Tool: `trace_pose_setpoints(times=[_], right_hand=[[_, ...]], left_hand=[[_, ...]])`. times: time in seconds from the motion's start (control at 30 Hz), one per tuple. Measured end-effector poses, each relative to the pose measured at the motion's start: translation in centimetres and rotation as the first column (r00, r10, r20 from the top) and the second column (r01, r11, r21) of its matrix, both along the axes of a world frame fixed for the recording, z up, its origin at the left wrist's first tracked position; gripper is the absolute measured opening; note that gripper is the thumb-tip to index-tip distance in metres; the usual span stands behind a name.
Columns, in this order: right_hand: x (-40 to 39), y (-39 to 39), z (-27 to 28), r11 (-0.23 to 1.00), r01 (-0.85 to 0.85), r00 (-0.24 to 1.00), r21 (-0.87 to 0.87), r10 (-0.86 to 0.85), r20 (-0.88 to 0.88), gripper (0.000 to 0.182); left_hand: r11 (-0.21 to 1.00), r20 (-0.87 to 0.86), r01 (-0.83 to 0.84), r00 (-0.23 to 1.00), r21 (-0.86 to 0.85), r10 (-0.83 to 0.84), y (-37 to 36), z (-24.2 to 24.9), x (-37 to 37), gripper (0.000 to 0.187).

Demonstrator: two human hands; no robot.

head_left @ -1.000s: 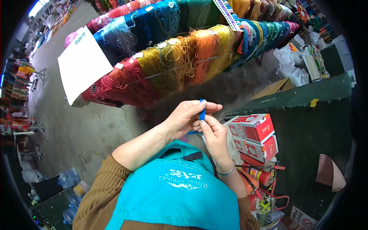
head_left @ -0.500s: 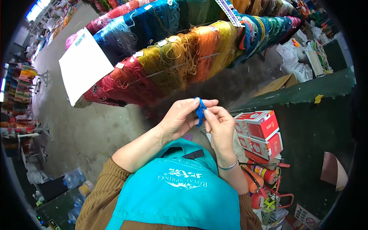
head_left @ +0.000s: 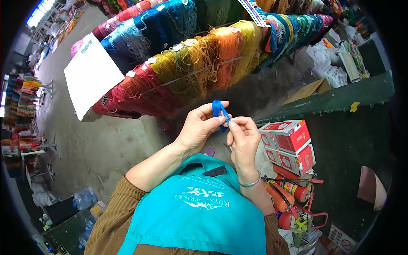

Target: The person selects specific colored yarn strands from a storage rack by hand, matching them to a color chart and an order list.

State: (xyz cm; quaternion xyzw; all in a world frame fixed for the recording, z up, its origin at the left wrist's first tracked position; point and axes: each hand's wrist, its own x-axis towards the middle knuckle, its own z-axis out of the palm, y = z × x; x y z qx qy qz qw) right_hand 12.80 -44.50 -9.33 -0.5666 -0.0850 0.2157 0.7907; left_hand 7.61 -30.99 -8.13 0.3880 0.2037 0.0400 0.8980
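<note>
A small loop of blue yarn (head_left: 216,108) is held up in front of the turquoise apron (head_left: 199,204). My left hand (head_left: 199,129) has it looped around the fingers, with the thumb pressed against its lower part. With thumb and forefinger, my right hand (head_left: 245,138) pinches the strand at the loop's right side. Both hands are close together, their fingertips nearly touching. Part of the yarn is hidden behind the left fingers.
Ahead, a rack carries hanging yarn skeins (head_left: 187,63) in many colours, with a white sheet (head_left: 93,76) at its left end. To the right are red and white boxes (head_left: 289,146) and fire extinguishers (head_left: 282,195) beside a dark green surface (head_left: 340,140). Water bottles (head_left: 83,197) lie lower left.
The blue yarn has opened from a bunched shape into a clearer loop around the left fingers. My left hand has turned slightly and risen; my right hand keeps pinching the yarn.
</note>
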Motion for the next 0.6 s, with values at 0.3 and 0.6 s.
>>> trace_pose_setpoints(times=[0.3,0.6], right_hand=[[0.46,-0.18,-0.64,0.980,0.014,0.967,0.197,0.037,-0.253,0.003],[0.27,0.12,-0.11,0.995,-0.050,0.983,0.090,0.065,-0.174,0.009]], left_hand=[[1.000,-0.002,0.011,1.000,-0.003,-0.011,0.44,-0.30,0.00,0.043],[1.000,-0.007,-0.013,1.000,-0.016,0.012,0.42,-0.20,0.00,0.042]])
